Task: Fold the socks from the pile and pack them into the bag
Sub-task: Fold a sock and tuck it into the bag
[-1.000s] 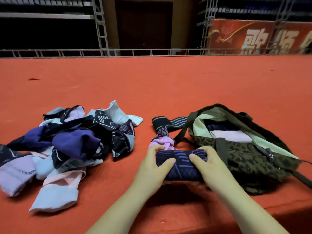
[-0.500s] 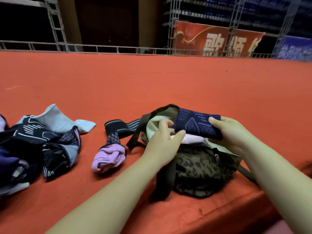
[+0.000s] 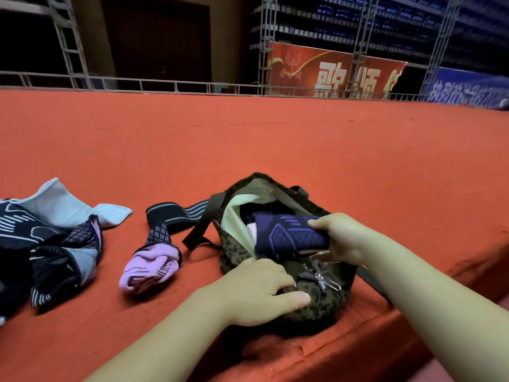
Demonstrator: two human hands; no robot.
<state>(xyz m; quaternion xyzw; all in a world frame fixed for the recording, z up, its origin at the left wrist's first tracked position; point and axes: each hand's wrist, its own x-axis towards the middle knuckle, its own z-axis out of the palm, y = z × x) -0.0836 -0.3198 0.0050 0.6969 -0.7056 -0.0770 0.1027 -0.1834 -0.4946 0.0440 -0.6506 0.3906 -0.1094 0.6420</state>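
Right hand (image 3: 345, 239) gripped folded navy sock (image 3: 289, 235) at mouth of camouflage bag (image 3: 314, 304), half inside. Left hand (image 3: 259, 288) pinched bag's near rim, holding it open. Risks judged: rim slipping shut, fold springing loose, bag sliding off surface (image 3: 248, 147) edge. Sock pile (image 3: 46, 244) and lilac-toed sock (image 3: 150, 264) left unfolded.

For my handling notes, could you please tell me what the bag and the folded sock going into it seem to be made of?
Bag: likely soft woven fabric, matte camouflage print; it slumps and creases.
Folded navy sock: apparently knit textile, matte, with raised purple patterning.
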